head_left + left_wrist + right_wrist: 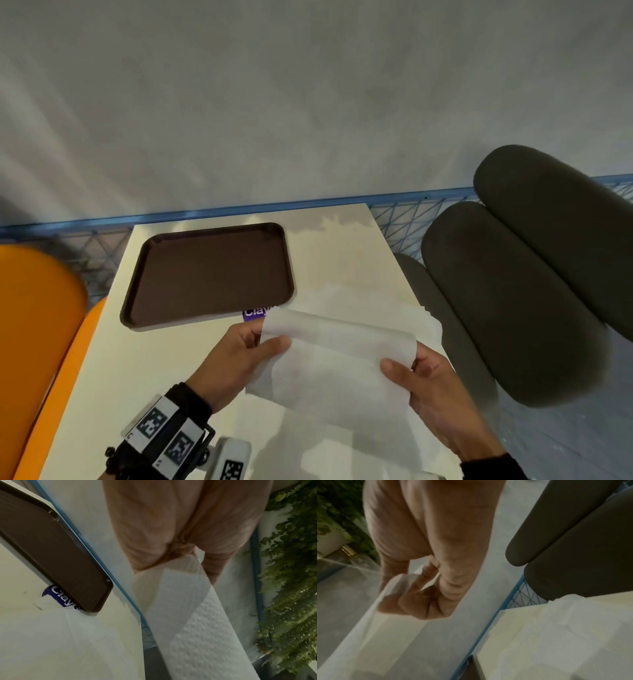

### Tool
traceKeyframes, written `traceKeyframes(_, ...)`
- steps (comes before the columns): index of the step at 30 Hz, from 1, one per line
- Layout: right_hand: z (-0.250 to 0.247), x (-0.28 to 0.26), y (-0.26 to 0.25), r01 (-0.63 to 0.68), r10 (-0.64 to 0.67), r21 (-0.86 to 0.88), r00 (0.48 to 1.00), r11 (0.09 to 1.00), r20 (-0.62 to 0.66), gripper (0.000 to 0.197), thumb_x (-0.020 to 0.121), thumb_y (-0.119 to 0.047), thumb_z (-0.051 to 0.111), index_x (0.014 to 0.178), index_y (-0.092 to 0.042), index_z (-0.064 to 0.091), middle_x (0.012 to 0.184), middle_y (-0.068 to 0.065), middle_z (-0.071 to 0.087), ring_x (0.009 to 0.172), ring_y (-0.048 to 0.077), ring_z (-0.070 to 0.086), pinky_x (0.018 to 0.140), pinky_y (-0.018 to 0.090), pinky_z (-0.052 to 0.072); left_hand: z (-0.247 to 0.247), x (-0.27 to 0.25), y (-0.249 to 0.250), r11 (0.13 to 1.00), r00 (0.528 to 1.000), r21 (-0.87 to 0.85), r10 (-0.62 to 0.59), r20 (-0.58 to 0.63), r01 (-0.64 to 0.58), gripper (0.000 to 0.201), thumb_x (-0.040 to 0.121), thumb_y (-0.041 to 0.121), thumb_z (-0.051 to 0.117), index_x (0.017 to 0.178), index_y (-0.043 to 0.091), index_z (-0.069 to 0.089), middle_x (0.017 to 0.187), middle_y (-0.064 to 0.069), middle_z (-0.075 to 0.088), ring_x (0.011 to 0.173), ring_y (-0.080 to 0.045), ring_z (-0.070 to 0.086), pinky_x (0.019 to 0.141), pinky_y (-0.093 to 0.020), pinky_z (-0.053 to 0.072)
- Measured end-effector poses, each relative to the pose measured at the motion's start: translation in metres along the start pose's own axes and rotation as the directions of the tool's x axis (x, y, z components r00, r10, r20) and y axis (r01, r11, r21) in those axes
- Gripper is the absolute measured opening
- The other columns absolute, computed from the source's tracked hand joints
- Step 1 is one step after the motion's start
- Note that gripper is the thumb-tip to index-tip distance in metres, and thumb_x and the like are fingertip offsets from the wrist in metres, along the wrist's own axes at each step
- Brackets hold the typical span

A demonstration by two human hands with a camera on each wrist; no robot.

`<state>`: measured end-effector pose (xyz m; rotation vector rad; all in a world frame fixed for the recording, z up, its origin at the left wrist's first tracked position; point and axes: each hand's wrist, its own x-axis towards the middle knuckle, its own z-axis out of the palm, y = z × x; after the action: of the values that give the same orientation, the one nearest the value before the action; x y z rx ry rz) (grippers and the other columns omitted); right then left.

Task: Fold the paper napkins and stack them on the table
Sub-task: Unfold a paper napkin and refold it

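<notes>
A white paper napkin [337,363] is held up above the cream table [171,377], its top edge curled over. My left hand [260,342] pinches its left edge between thumb and fingers; my right hand [407,365] pinches the right edge. In the left wrist view the embossed napkin [197,615] runs down from my left hand [185,555]. In the right wrist view my right hand [412,596] grips the blurred napkin [373,635]. More white napkins [359,301] lie flat on the table behind the held one, also visible as flat napkins [573,622] in the right wrist view.
A brown tray [209,274] sits on the table's far left, over a purple label [255,312]. An orange chair [37,325] stands left, dark grey cushions [534,291] right. A blue wire rail [239,209] runs behind the table. Green foliage [288,574] hangs nearby.
</notes>
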<state>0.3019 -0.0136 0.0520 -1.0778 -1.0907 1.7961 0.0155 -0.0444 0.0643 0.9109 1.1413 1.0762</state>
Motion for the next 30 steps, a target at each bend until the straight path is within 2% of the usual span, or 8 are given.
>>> traceKeyframes(3,0.008,-0.001,-0.002,0.063,-0.058,-0.086,0.997,0.994,0.053,0.038,0.073,-0.018,0.085,0.109,-0.011,0.076,0.111,0.021,0.073,0.102,0.037,0.071,0.089,0.047,0.058,-0.014,-0.006,0.005,0.999,1.000,-0.048,0.001,-0.009,-0.001,0.018,0.089,0.011,0.068,0.105,0.011,0.076,0.110,-0.019,0.073,0.091,-0.027,0.071,0.075,-0.030,0.057)
traceKeyframes(7,0.024,-0.006,-0.006,0.199,-0.195,-0.165,0.980,0.966,0.044,0.025,0.086,0.014,0.062,0.096,-0.002,0.078,0.077,0.001,0.075,0.063,0.005,0.067,0.060,0.013,0.050,-0.032,-0.011,0.007,0.998,1.000,-0.060,-0.024,0.010,0.025,0.040,0.068,0.035,0.079,0.102,0.013,0.078,0.108,-0.017,0.074,0.088,-0.024,0.073,0.069,-0.028,0.057)
traceKeyframes(13,0.026,0.001,0.009,0.326,-0.326,-0.352,0.943,0.877,0.061,0.048,0.081,0.033,0.048,0.080,-0.006,0.077,0.090,0.010,0.073,0.084,0.024,0.067,0.072,0.030,0.051,-0.046,-0.016,0.025,0.963,0.999,-0.268,-0.046,-0.006,0.042,0.042,0.078,0.028,0.045,0.075,0.006,0.080,0.082,-0.013,0.074,0.072,-0.026,0.066,0.062,-0.027,0.056)
traceKeyframes(16,0.027,-0.005,0.011,0.294,-0.289,-0.379,0.955,0.877,0.071,0.051,0.081,0.034,0.042,0.068,-0.004,0.073,0.101,0.007,0.074,0.095,0.025,0.068,0.080,0.022,0.050,-0.052,-0.012,0.032,0.998,0.999,-0.048,0.031,0.028,-0.029,0.056,0.086,0.058,0.054,0.071,0.010,0.079,0.084,-0.014,0.074,0.075,-0.029,0.067,0.074,-0.036,0.056)
traceKeyframes(20,0.018,-0.011,0.014,0.219,-0.217,-0.668,0.972,0.711,0.089,0.056,0.081,0.025,0.051,0.062,-0.024,0.072,0.109,-0.011,0.071,0.105,0.015,0.066,0.081,0.030,0.048,-0.058,-0.014,0.034,0.803,0.960,0.527,0.246,0.134,-0.279,0.020,0.078,0.047,0.079,0.086,0.028,0.079,0.093,0.003,0.077,0.080,-0.040,0.066,0.079,-0.053,0.054)
traceKeyframes(25,0.067,-0.007,0.001,0.388,-0.386,-0.847,0.890,0.365,0.242,0.027,0.091,-0.034,0.072,0.115,-0.044,0.064,0.119,-0.025,0.061,0.116,0.005,0.055,0.091,0.013,0.040,-0.048,-0.028,0.032,0.488,0.856,0.710,0.378,0.352,-0.508,0.010,0.089,0.031,0.071,0.098,0.035,0.069,0.096,0.023,0.071,0.088,0.003,0.067,0.077,-0.017,0.053)
traceKeyframes(27,0.096,-0.001,0.005,0.438,-0.272,-0.849,0.891,0.297,0.364,0.036,0.094,-0.060,0.055,0.128,-0.047,0.056,0.123,-0.031,0.055,0.119,-0.002,0.046,0.097,0.018,0.034,-0.043,-0.037,0.027,0.449,0.839,0.715,0.375,0.393,-0.536,0.019,0.090,0.031,0.069,0.109,0.036,0.065,0.098,0.022,0.072,0.088,0.005,0.066,0.078,-0.019,0.053)
traceKeyframes(30,0.122,0.007,0.020,0.505,-0.231,-0.836,0.858,0.214,0.459,0.030,0.100,-0.058,0.040,0.096,-0.037,0.061,0.089,-0.020,0.058,0.088,-0.001,0.048,0.079,0.029,0.035,-0.044,-0.053,0.015,0.526,0.877,0.709,0.373,0.304,-0.470,0.022,0.090,0.033,0.072,0.111,0.034,0.067,0.095,0.022,0.074,0.086,0.003,0.069,0.078,-0.021,0.055)
